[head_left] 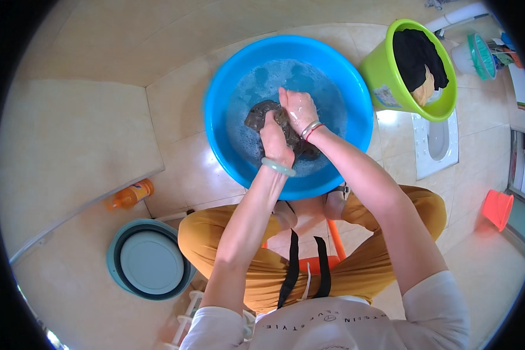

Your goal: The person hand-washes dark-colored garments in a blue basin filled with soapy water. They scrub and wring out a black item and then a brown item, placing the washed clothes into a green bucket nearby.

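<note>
Both hands clenched on dark wet cloth [280, 125] in soapy blue basin [216, 116]: left hand [275, 142] near end, right hand [297, 109] far end. Cloth bunched, long axis upper left to lower right. Green bucket [385, 81] just beside.

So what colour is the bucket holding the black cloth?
Lime green bucket, clearest in the head view, upper right.

I see a beige tiled floor [87, 146], glossy with glare. A green bucket [385, 76] stands beside a white squat toilet [437, 143]. An orange bottle [128, 196] lies near a grey folding basin [149, 259]; a red scoop [498, 209] sits right.
</note>
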The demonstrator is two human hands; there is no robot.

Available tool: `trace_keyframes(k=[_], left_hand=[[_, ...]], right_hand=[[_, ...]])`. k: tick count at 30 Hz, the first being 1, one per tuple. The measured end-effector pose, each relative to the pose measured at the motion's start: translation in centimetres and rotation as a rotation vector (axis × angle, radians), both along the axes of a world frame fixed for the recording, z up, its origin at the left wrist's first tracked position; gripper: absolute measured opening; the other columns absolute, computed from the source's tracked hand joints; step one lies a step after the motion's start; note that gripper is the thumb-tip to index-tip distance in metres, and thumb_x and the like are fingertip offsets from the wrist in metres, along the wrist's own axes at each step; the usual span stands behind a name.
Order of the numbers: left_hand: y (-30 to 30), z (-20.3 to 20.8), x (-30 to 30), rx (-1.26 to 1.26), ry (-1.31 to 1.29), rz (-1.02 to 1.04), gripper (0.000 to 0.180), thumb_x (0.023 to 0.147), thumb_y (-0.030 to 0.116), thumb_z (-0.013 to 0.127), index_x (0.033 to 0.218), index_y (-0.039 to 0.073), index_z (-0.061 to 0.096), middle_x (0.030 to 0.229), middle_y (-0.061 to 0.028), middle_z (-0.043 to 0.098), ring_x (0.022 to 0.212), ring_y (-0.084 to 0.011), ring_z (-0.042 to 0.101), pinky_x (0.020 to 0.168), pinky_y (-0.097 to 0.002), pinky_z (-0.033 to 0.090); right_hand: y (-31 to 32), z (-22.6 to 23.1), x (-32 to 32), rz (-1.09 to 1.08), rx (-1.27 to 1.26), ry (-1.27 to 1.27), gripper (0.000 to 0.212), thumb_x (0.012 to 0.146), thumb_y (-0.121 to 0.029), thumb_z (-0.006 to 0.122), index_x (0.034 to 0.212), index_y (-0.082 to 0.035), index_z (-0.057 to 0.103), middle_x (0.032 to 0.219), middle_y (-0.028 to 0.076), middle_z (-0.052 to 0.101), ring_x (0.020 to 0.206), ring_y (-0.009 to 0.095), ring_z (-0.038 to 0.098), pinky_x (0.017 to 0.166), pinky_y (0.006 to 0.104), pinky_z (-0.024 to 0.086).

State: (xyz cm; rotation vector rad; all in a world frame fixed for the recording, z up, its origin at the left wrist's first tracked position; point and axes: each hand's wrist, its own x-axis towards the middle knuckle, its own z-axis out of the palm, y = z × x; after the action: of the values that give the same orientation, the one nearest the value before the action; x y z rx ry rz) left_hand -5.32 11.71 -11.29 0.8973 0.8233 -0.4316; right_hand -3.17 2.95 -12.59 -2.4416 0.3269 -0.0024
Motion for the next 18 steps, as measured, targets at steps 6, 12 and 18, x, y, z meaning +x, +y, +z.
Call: trace_keyframes(k=[6, 12, 18], left_hand=[[3.4, -2.4, 0.0, -0.289, -0.085, -0.003, 0.028, 0.097, 0.029, 0.043, 0.106, 0.006, 0.058, 0.102, -0.0088, 0.063, 0.095, -0.0225, 0.061, 0.084, -0.0375, 0.051], [3.0, -2.7, 0.2, -0.224, -0.087, 0.079, 0.034, 0.100, 0.030, 0.034, 0.116, 0.007, 0.053, 0.113, -0.0102, 0.061, 0.106, -0.0242, 0.059, 0.091, -0.0396, 0.049], [2.0, -3.5, 0.0, -0.164, 0.043, 0.071, 0.031, 0.099, 0.026, 0.038, 0.106, 0.004, 0.059, 0.103, -0.0075, 0.064, 0.095, -0.0220, 0.062, 0.084, -0.0374, 0.050]], right_hand=[[4.8, 3.8, -3.6, 0.217, 0.075, -0.346, 0.034, 0.096, -0.028, 0.048, 0.075, -0.004, 0.057, 0.076, 0.018, 0.058, 0.067, 0.037, 0.061, 0.059, 0.0464, 0.050], [4.2, 2.3, -0.4, 0.326, -0.250, -0.127, 0.028, 0.094, -0.023, 0.050, 0.080, -0.002, 0.061, 0.064, 0.018, 0.059, 0.061, 0.037, 0.061, 0.056, 0.0423, 0.052], [2.8, -0.1, -0.9, 0.016, 0.017, -0.121, 0.044, 0.097, -0.032, 0.043, 0.070, -0.002, 0.060, 0.071, 0.021, 0.064, 0.066, 0.040, 0.063, 0.059, 0.0479, 0.053]])
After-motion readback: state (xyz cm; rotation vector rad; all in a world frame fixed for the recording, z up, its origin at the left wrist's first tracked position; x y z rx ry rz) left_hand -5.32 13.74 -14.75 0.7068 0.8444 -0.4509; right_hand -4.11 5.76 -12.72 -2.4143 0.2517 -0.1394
